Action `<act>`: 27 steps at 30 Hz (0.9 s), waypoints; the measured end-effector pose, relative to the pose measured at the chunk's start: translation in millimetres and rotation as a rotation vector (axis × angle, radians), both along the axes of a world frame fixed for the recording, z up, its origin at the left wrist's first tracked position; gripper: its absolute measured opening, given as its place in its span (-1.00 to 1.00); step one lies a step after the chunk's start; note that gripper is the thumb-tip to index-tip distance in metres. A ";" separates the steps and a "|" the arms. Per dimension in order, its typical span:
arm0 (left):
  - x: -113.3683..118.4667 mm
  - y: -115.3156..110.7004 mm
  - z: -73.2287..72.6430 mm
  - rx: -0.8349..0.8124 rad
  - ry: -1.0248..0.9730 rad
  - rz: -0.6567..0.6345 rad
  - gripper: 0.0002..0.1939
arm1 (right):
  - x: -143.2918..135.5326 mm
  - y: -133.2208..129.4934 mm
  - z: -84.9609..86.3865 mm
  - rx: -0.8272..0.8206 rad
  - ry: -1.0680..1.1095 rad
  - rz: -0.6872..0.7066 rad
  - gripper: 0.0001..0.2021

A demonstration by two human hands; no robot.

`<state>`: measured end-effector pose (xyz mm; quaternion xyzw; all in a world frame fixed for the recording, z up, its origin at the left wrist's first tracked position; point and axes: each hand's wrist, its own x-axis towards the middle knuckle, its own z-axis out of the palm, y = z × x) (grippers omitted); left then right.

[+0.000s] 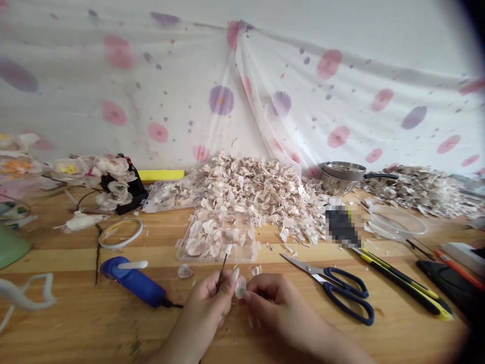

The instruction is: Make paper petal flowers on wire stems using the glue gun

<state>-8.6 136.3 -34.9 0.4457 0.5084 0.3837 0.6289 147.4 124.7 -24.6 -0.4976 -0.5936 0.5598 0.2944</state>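
Note:
My left hand (214, 303) is closed around a thin dark stem (225, 265), which stands upright with a small white tip. Pinched between the thumb and finger of my right hand (275, 306) is a pale, translucent petal (240, 288), close beside my left thumb. Just beyond my hands sits a clear compartment box (248, 253) with loose petals in it. A blue hot glue gun (138, 283) with a white glue stick lies left of my left hand. Scissors (326, 283) with dark blue handles rest to the right, blades slightly apart.
A large heap of dried petals (250, 187) rises behind the box. A yellow and black utility knife (401, 283) lies at the right. A roll of tape (121, 233) and made-up flowers (113, 174) are on the left. A metal strainer (343, 172) stands at the back right.

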 end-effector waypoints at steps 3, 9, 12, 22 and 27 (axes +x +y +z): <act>-0.7 -0.8 -0.2 -0.007 0.015 0.005 -0.50 | 0.0 1.3 0.4 -0.022 0.009 -0.012 -0.71; -0.4 -1.7 1.7 -0.031 -0.003 0.078 -0.69 | -0.9 -2.5 3.1 0.037 -0.039 0.003 -0.64; -0.3 -1.0 -1.9 -0.043 -0.009 0.070 -0.73 | 0.9 -2.5 3.1 0.083 -0.084 -0.046 -0.62; -1.7 5.7 -25.0 0.043 -0.084 0.007 -0.67 | 1.8 -1.2 -0.3 0.089 -0.049 -0.027 -0.73; -3.4 4.6 -25.3 0.059 -0.064 0.002 -0.69 | -0.3 -1.6 1.5 -0.034 0.031 -0.029 -0.66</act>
